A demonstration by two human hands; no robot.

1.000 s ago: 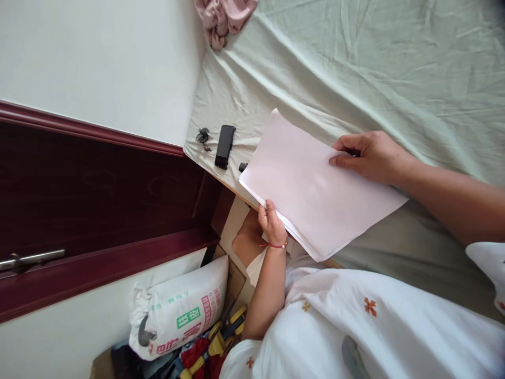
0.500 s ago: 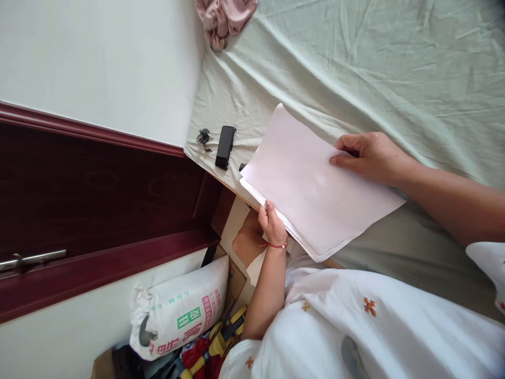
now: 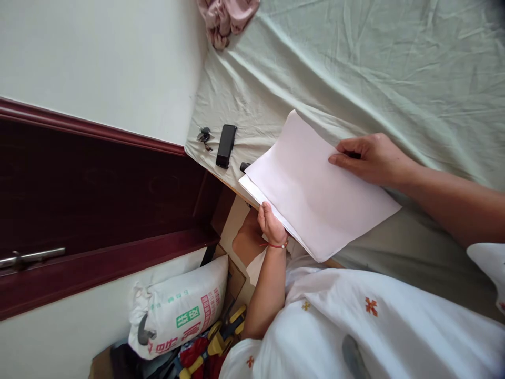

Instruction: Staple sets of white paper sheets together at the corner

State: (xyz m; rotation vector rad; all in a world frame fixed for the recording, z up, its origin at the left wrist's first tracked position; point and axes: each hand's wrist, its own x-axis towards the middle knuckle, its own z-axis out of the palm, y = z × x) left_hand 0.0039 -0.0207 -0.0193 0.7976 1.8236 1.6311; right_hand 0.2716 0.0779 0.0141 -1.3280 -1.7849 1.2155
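A stack of white paper sheets (image 3: 252, 190) lies at the bed's edge, held by my left hand (image 3: 272, 226), thumb on top and the other fingers hidden beneath. Over the stack, the top sheet (image 3: 311, 184) is shifted and bowed, its far corner curling up. My right hand (image 3: 366, 158) pinches this sheet's far edge between thumb and bent fingers. More of the lower sheets shows along the left side, next to my left thumb.
On the green bed sheet (image 3: 355, 68) are a black rectangular device (image 3: 226, 146), keys (image 3: 204, 138) and a small dark object (image 3: 244, 167). Pink cloth (image 3: 226, 21) sits farther back. A dark red door (image 3: 98, 184), a printed white sack (image 3: 181, 305) and a yellow-and-blue item (image 3: 216, 345) are at left.
The top sheet has slid slightly right and bowed more, baring a wider strip of the paper below at its left side. Both hands stay nearly in place.
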